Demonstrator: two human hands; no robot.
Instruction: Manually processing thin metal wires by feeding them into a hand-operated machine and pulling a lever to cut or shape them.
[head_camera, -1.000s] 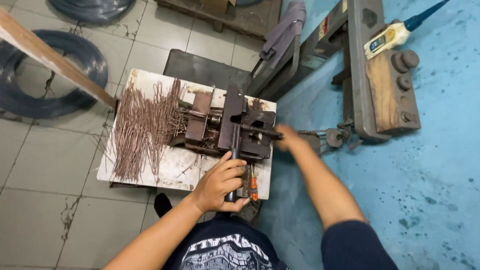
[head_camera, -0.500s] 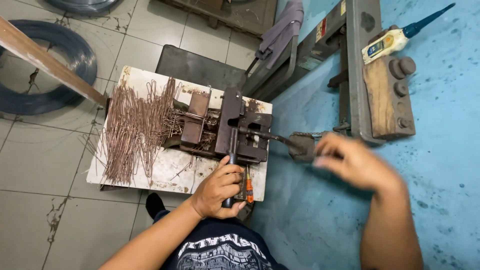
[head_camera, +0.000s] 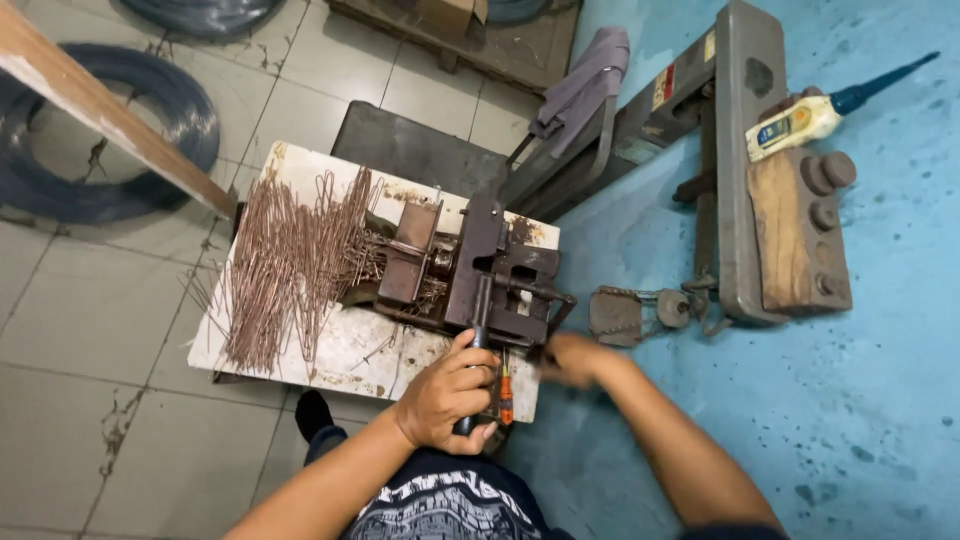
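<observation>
Bending jig (head_camera: 470, 275) sits on the white board (head_camera: 350, 355), bolted mid-table. Left hand (head_camera: 450, 395) fists its lever handle (head_camera: 478, 345). Right hand (head_camera: 572, 358) is at the jig's right edge, blurred; grip unclear. Bent copper wire pieces (head_camera: 290, 265) are heaped left of the jig, so plenty is done; remaining stock not visible.

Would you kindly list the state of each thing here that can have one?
Left hand: closed around the lever handle of the bending jig.
Right hand: at the jig's right edge, blurred; grip unclear.
Bent copper wires: piled loose on the white board.
Wire coil: flat on the floor.
</observation>
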